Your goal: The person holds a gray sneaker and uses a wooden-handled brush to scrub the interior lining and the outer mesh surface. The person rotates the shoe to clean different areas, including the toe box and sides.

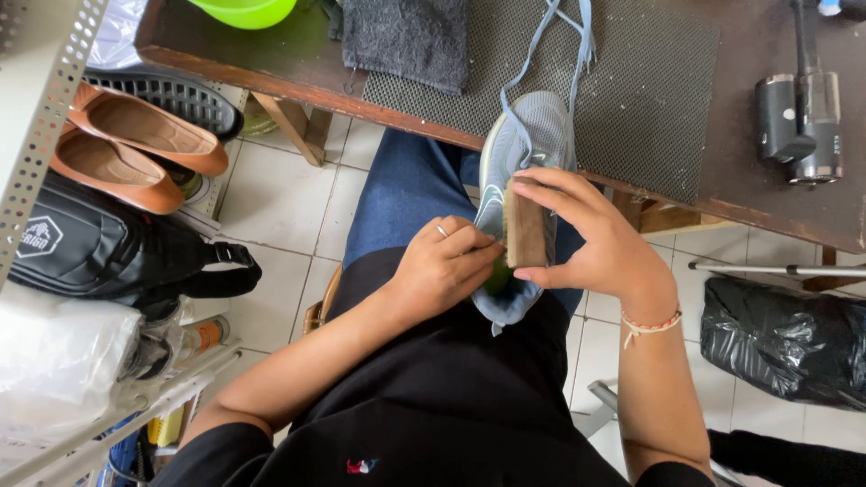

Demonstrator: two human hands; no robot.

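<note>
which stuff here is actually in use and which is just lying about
In use:
- light blue sneaker, gripped by the left hand
- wooden brush, held against it by the right hand

Lying about:
- brown flat shoes
- black bag
- grey cloth
- green bowl
- black plastic sack

I see both forearms reaching forward from the body over the lap. My left hand (444, 266) is curled into a loose fist, ring showing, its fingertips apparently tucked out of sight. My right hand (591, 234) is clamped, fingers spread, thumb underneath, wrist bent inward.
</note>
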